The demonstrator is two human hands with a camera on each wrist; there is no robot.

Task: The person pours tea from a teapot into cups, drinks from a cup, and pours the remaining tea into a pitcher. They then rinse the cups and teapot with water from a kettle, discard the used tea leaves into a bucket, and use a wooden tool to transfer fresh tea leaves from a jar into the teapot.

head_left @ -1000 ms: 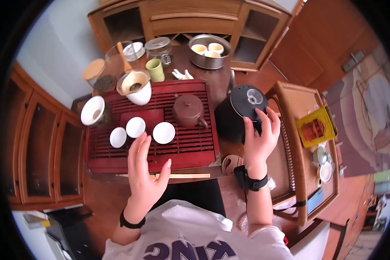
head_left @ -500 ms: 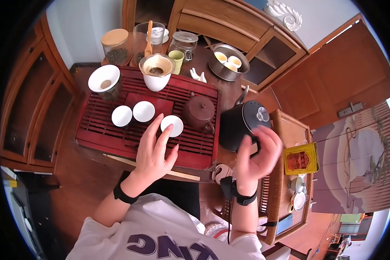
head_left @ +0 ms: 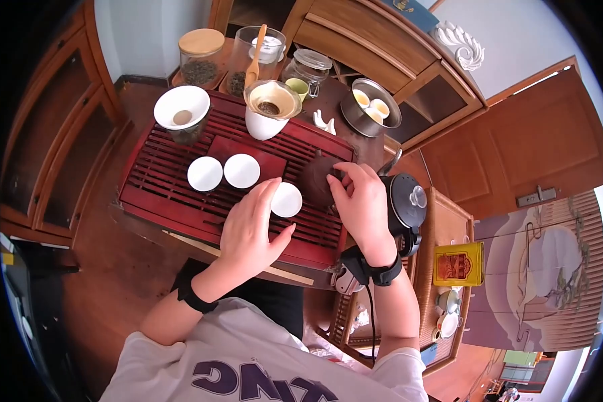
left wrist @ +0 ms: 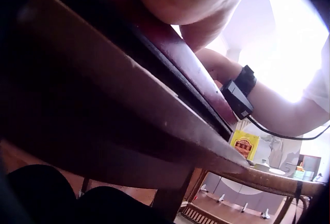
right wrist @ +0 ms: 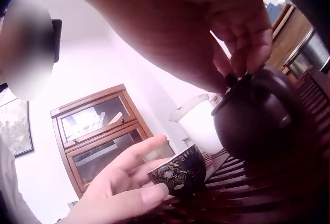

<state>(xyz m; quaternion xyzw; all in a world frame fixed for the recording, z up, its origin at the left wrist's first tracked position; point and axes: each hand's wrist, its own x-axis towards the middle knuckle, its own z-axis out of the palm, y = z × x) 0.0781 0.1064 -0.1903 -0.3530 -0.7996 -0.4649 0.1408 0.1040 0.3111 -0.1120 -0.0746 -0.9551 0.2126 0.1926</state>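
Note:
On the slatted red tea tray [head_left: 169, 214] sits a dark brown teapot [head_left: 313, 184]. My right hand [head_left: 365, 211] bends over it from the right, with fingertips and thumb pinching the lid's knob; the teapot's handle [right wrist: 289, 92] shows in the right wrist view. My left hand [head_left: 248, 231] is spread beside a small cup [head_left: 287, 200], white inside and dark patterned outside [right wrist: 180, 171]. Its fingers lie along the cup's left side, the thumb nearer me. Two more cups, one left [head_left: 204, 174] and one right [head_left: 242, 171], stand farther left.
A white pitcher [head_left: 264, 127] topped by a strainer stands at the tray's back, near a funnel-topped jar [head_left: 181, 107]. The black kettle [head_left: 405, 201] is right of the tray. Behind are a metal pot [head_left: 390, 127] of cups and tea jars [head_left: 201, 63]. A yellow tin [head_left: 459, 263] stands on the cart.
My right hand has moved left from the kettle onto the teapot's lid knob. My left hand has shifted right, from between the cups to the rightmost cup. The head view has turned.

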